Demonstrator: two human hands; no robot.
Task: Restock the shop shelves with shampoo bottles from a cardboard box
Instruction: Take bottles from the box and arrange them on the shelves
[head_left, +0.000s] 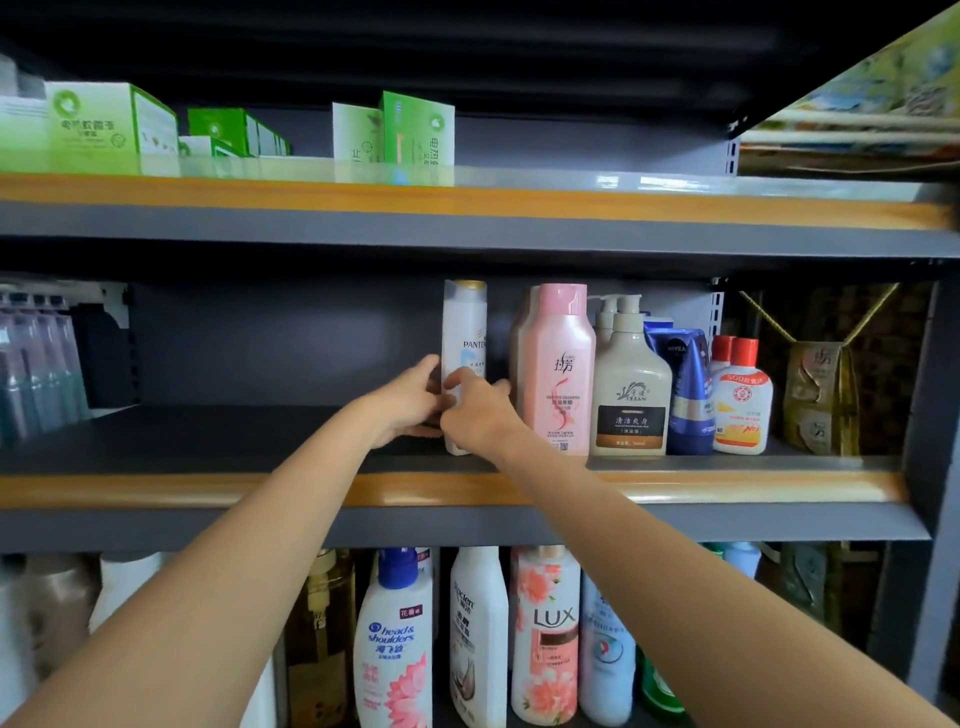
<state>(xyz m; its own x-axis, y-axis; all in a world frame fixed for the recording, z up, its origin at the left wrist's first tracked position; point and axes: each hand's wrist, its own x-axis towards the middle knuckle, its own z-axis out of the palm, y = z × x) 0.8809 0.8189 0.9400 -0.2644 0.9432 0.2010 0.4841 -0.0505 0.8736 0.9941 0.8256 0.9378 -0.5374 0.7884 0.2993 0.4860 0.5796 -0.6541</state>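
Note:
A tall white Pantene shampoo bottle with a gold cap stands upright on the middle shelf. My left hand grips its lower left side, fingers curled round it. From the right, my right hand holds the bottle's lower front, thumb up against the label. Just to the right stands a pink shampoo bottle, a small gap away. The cardboard box is out of view.
Right of the pink bottle stand a beige pump bottle, a blue Nivea tube and a white red-capped bottle. The middle shelf left of my hands is bare. Green boxes sit above; several shampoo bottles fill the shelf below.

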